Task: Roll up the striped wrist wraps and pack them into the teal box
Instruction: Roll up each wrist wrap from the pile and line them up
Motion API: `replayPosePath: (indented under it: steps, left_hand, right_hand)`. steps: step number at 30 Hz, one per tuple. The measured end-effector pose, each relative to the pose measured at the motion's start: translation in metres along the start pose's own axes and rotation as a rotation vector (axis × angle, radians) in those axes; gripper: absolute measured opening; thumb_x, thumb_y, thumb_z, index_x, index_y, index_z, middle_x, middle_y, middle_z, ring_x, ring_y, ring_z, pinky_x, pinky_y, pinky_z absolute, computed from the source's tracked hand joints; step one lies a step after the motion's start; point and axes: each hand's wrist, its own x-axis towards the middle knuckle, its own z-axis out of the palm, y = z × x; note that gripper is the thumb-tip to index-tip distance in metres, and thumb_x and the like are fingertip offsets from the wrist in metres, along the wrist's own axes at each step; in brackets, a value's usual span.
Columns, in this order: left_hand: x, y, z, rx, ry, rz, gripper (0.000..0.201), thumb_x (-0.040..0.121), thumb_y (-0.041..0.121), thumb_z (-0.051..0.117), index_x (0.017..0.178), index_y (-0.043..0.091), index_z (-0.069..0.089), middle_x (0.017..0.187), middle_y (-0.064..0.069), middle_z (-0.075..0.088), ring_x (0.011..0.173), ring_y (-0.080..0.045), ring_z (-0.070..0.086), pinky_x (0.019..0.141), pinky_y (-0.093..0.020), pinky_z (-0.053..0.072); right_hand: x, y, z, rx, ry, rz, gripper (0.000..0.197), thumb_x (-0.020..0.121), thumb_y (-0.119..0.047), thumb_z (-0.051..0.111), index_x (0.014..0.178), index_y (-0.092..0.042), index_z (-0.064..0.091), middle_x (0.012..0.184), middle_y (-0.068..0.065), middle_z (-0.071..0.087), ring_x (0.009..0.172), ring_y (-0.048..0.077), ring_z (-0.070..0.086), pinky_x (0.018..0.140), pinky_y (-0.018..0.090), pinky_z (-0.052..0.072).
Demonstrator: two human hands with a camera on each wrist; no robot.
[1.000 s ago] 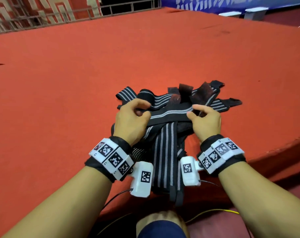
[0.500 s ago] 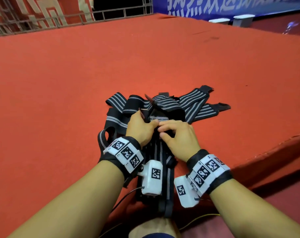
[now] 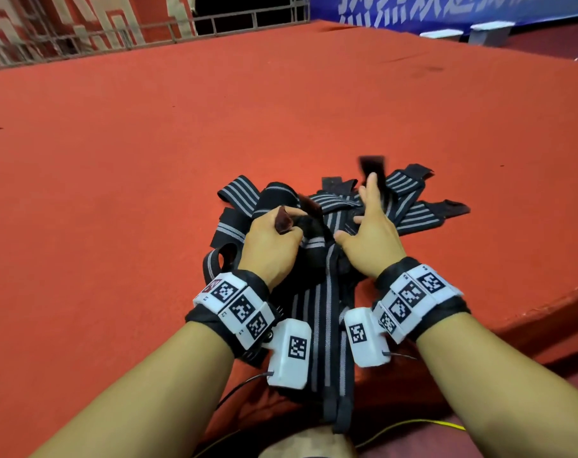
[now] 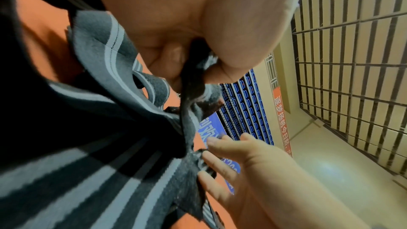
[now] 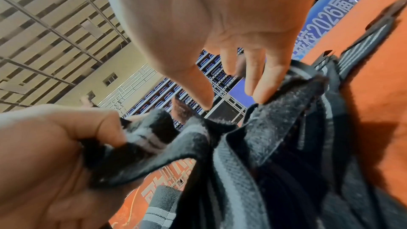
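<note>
Several black wrist wraps (image 3: 320, 312) with grey stripes lie tangled in a pile on the red carpet, some ends hanging over the near edge. My left hand (image 3: 281, 236) sits on the left of the pile and pinches one wrap's end between thumb and fingers, as the left wrist view shows at the pinched strip (image 4: 193, 69). My right hand (image 3: 363, 213) is over the middle of the pile with fingers straight and spread. Its fingertips (image 5: 262, 97) touch a fuzzy velcro edge (image 5: 286, 97). A blurred black tab (image 3: 372, 165) stands up by its index finger. No teal box is in view.
The red carpeted platform (image 3: 215, 127) spreads wide around the pile. Its front edge (image 3: 545, 309) drops off at the right. A metal railing (image 3: 148, 31) and a blue banner (image 3: 446, 8) stand at the back. A yellow cable (image 3: 413, 424) lies below, near my knee (image 3: 307, 444).
The hands met at the pile's middle, then parted. My right hand has opened and reached forward, and a black tab has flipped up. My left hand still grips a wrap end.
</note>
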Motion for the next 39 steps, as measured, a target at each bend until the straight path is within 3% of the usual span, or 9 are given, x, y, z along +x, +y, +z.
replayPosePath:
  steps: [6, 9, 14, 18, 23, 26, 28, 33, 39]
  left_hand:
    - [-0.005, 0.007, -0.015, -0.043, 0.124, 0.017, 0.028, 0.074, 0.003, 0.053, 0.081, 0.022, 0.072, 0.077, -0.003, 0.074, 0.073, -0.019, 0.069, 0.073, -0.039, 0.057]
    - [-0.009, 0.011, -0.021, -0.116, 0.099, 0.006, 0.032, 0.078, -0.009, 0.051, 0.073, 0.017, 0.07, 0.069, -0.003, 0.07, 0.063, -0.012, 0.065, 0.064, -0.029, 0.056]
    - [-0.02, 0.021, -0.03, -0.273, 0.033, -0.023, 0.033, 0.072, -0.016, 0.044, 0.068, 0.009, 0.065, 0.06, -0.002, 0.064, 0.054, -0.012, 0.06, 0.052, -0.023, 0.049]
    - [-0.025, 0.027, -0.044, -0.303, 0.035, -0.027, 0.023, 0.055, 0.002, 0.047, 0.059, 0.015, 0.065, 0.058, -0.002, 0.063, 0.058, -0.02, 0.06, 0.057, -0.029, 0.05]
    - [-0.022, 0.023, -0.078, -0.352, 0.189, -0.013, 0.024, 0.051, 0.005, 0.045, 0.068, -0.007, 0.056, 0.067, -0.012, 0.054, 0.063, -0.022, 0.052, 0.062, -0.033, 0.043]
    - [-0.025, 0.026, -0.1, -0.372, 0.267, 0.028, 0.02, 0.058, 0.004, 0.046, 0.074, -0.001, 0.057, 0.065, -0.007, 0.051, 0.061, -0.018, 0.049, 0.057, -0.027, 0.04]
    - [-0.028, 0.031, -0.113, -0.381, 0.271, 0.041, 0.022, 0.07, -0.003, 0.047, 0.08, 0.01, 0.061, 0.057, 0.006, 0.054, 0.048, -0.011, 0.048, 0.045, -0.019, 0.038]
    - [-0.035, 0.042, -0.145, -0.437, 0.301, 0.223, 0.023, 0.065, 0.004, 0.058, 0.083, 0.014, 0.068, 0.065, 0.006, 0.065, 0.058, -0.013, 0.059, 0.053, -0.022, 0.045]
    - [-0.043, 0.057, -0.194, -0.363, 0.332, 0.37, 0.011, 0.081, 0.012, 0.075, 0.081, 0.021, 0.07, 0.072, 0.005, 0.067, 0.064, -0.013, 0.056, 0.058, -0.026, 0.043]
  right_hand:
    - [-0.001, -0.004, 0.01, 0.053, -0.077, 0.059, 0.069, 0.089, -0.022, 0.074, 0.15, -0.018, 0.042, 0.141, 0.001, 0.057, 0.12, 0.024, 0.06, 0.106, 0.046, 0.047]
    - [-0.007, -0.012, 0.016, 0.112, -0.085, -0.02, 0.046, 0.09, -0.026, 0.074, 0.134, -0.019, 0.061, 0.122, -0.005, 0.068, 0.101, 0.016, 0.066, 0.1, 0.042, 0.051]
    - [-0.008, -0.025, 0.018, -0.096, -0.107, -0.119, 0.037, 0.087, -0.028, 0.075, 0.124, -0.023, 0.069, 0.117, -0.004, 0.071, 0.097, 0.014, 0.063, 0.093, 0.025, 0.044]
    - [-0.005, -0.028, 0.022, -0.163, -0.055, -0.047, 0.012, 0.095, -0.024, 0.065, 0.099, -0.019, 0.075, 0.102, 0.002, 0.075, 0.102, 0.024, 0.064, 0.088, 0.029, 0.045]
    - [0.009, -0.022, 0.023, 0.0, 0.196, 0.201, 0.029, 0.098, -0.017, 0.049, 0.079, -0.004, 0.066, 0.078, 0.017, 0.071, 0.087, 0.038, 0.067, 0.08, 0.034, 0.05]
    - [0.011, -0.033, 0.025, 0.124, 0.348, 0.235, 0.011, 0.099, -0.016, 0.055, 0.106, -0.011, 0.062, 0.106, 0.016, 0.071, 0.095, 0.028, 0.07, 0.089, 0.031, 0.051]
    - [0.007, -0.048, 0.025, 0.055, 0.332, 0.19, 0.037, 0.094, -0.016, 0.063, 0.129, -0.01, 0.053, 0.135, 0.015, 0.055, 0.119, 0.03, 0.057, 0.103, 0.03, 0.037]
    - [-0.02, -0.093, 0.047, 0.108, 0.03, -0.149, 0.04, 0.083, -0.016, 0.076, 0.12, -0.021, 0.063, 0.106, -0.004, 0.069, 0.097, 0.016, 0.068, 0.095, 0.037, 0.052]
    - [-0.042, -0.149, 0.07, 0.129, -0.133, -0.418, 0.067, 0.082, -0.026, 0.078, 0.142, -0.028, 0.048, 0.131, -0.009, 0.057, 0.105, 0.009, 0.058, 0.087, 0.027, 0.044]
